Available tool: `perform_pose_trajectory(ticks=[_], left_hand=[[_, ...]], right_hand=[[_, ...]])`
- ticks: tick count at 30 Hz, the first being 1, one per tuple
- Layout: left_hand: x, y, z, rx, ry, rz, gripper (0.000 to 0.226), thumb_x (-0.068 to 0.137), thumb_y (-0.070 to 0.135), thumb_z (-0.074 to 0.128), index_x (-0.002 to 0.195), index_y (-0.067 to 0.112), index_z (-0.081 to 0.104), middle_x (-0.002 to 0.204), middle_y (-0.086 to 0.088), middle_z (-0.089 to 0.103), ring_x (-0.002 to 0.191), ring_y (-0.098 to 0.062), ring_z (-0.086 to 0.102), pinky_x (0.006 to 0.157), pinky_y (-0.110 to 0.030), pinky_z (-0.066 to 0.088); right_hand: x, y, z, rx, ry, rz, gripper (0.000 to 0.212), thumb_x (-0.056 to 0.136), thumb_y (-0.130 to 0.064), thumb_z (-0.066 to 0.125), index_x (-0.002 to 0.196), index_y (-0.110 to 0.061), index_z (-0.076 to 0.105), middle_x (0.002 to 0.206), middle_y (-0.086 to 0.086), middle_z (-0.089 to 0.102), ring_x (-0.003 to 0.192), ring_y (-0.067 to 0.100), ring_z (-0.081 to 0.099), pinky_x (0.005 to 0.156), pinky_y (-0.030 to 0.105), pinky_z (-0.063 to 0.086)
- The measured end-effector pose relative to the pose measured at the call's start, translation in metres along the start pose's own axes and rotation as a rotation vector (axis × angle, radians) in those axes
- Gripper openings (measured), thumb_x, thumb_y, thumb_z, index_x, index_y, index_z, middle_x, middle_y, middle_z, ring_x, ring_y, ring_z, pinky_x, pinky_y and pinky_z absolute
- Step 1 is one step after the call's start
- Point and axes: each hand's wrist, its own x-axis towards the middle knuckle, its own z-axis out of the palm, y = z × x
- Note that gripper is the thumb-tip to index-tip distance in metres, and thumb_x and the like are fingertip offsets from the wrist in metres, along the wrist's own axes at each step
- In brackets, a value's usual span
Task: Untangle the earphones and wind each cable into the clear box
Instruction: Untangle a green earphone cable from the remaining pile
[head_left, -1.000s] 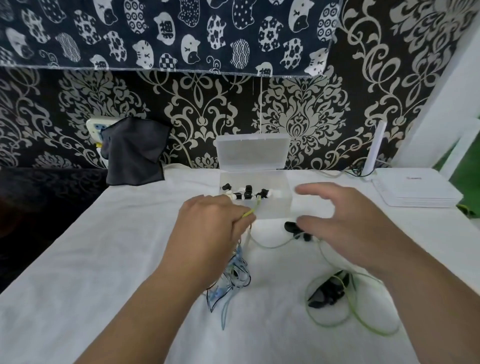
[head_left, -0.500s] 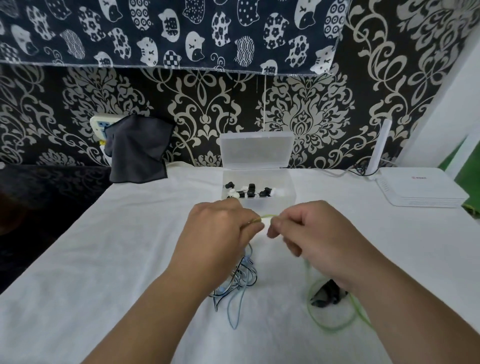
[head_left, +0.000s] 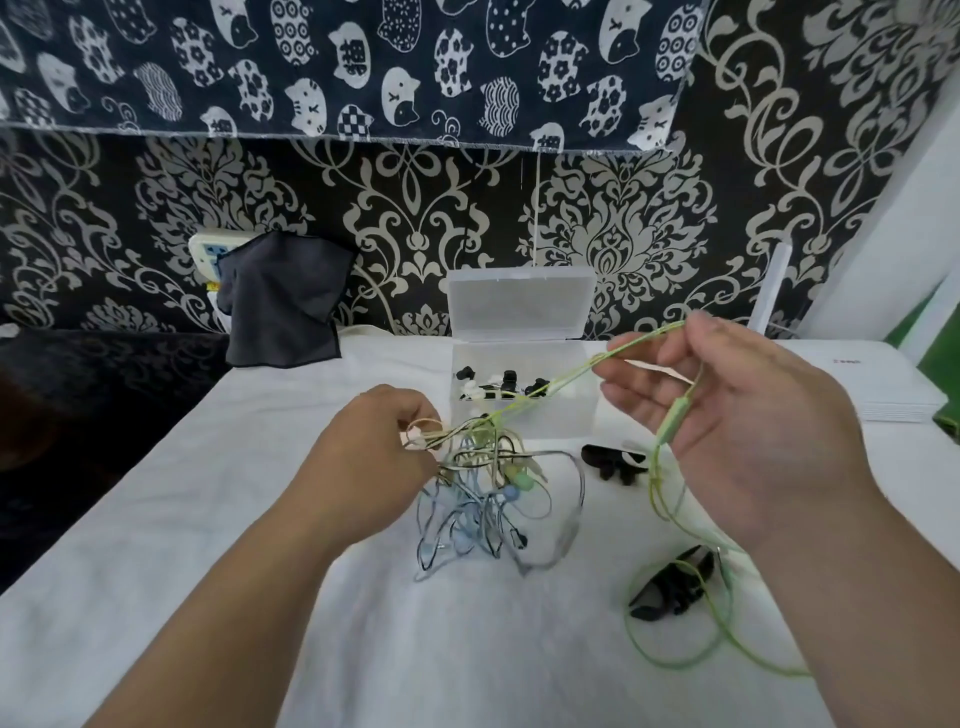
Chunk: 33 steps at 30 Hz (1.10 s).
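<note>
Centrally, on a wrinkled white tablecloth (head_left: 208, 519): gripping a knotted tangle of earphones (head_left: 483, 499) in the curled left hand (head_left: 363, 457), just near of the box. Holding taut a thin, glossy green cable (head_left: 571, 372), draped over the loose, spread fingers of the right hand (head_left: 737, 431), slim inline remote across the palm. Farther back, rectangular clear box (head_left: 545, 421), hinged lid upright, small black and white earbud pieces inside.

1. Translucent, faintly frosted plastic: clear box (head_left: 524, 428), centre of frame.
2. Matt white cloth, softly creased: table cover (head_left: 208, 519).
3. Smooth, plastic-coated green cable (head_left: 674, 420), right of centre.
4. Matt dark grey cloth (head_left: 285, 301), upper left.
</note>
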Motion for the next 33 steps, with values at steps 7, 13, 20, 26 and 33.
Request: perform_pose_trajectory(ticks=[7, 13, 20, 26, 33], left_hand=[[-0.003, 0.002, -0.001, 0.293, 0.134, -0.066, 0.039, 0.07, -0.009, 0.049, 0.08, 0.027, 0.06, 0.093, 0.008, 0.061, 0.082, -0.023, 0.056, 0.07, -0.034, 0.047], [-0.008, -0.001, 0.008, 0.087, -0.341, 0.014, 0.035, 0.073, 0.009, 0.068, 0.089, 0.037, 0.057, 0.109, 0.015, 0.049, 0.089, -0.011, 0.054, 0.067, -0.023, 0.045], [-0.011, 0.005, 0.029, -0.098, -0.163, 0.093, 0.012, 0.08, 0.037, 0.074, 0.079, 0.029, 0.066, 0.081, 0.011, 0.069, 0.075, -0.011, 0.065, 0.074, -0.036, 0.055], [-0.004, 0.002, 0.021, -0.442, -0.137, -0.114, 0.014, 0.091, 0.018, 0.068, 0.078, 0.014, 0.068, 0.074, -0.006, 0.072, 0.069, -0.02, 0.061, 0.067, -0.035, 0.043], [0.005, -0.003, 0.016, -0.665, 0.032, -0.368, 0.016, 0.088, 0.009, 0.063, 0.072, 0.007, 0.063, 0.078, -0.009, 0.073, 0.082, -0.025, 0.066, 0.072, -0.032, 0.041]], right_hand=[[0.005, 0.012, -0.006, -0.059, 0.181, 0.127, 0.038, 0.104, -0.019, 0.045, 0.066, -0.012, 0.045, 0.073, 0.014, 0.069, 0.078, 0.033, 0.076, 0.071, 0.038, 0.06], [-0.003, 0.023, 0.002, -0.114, -0.068, 0.291, 0.037, 0.104, -0.019, 0.04, 0.069, -0.01, 0.04, 0.097, 0.026, 0.074, 0.092, 0.039, 0.073, 0.086, 0.048, 0.055], [-0.009, 0.023, 0.01, 0.082, -0.295, 0.296, 0.031, 0.09, -0.027, 0.046, 0.064, -0.011, 0.039, 0.1, 0.029, 0.07, 0.086, 0.042, 0.072, 0.077, 0.046, 0.06], [-0.005, 0.01, 0.001, 0.164, -0.21, 0.284, 0.033, 0.093, -0.027, 0.041, 0.062, -0.015, 0.035, 0.092, 0.02, 0.071, 0.038, 0.017, 0.048, 0.045, 0.024, 0.043], [-0.003, 0.014, -0.003, 0.006, -0.14, 0.212, 0.03, 0.086, -0.019, 0.046, 0.062, -0.014, 0.028, 0.097, 0.022, 0.073, 0.035, 0.015, 0.031, 0.042, 0.023, 0.032]])
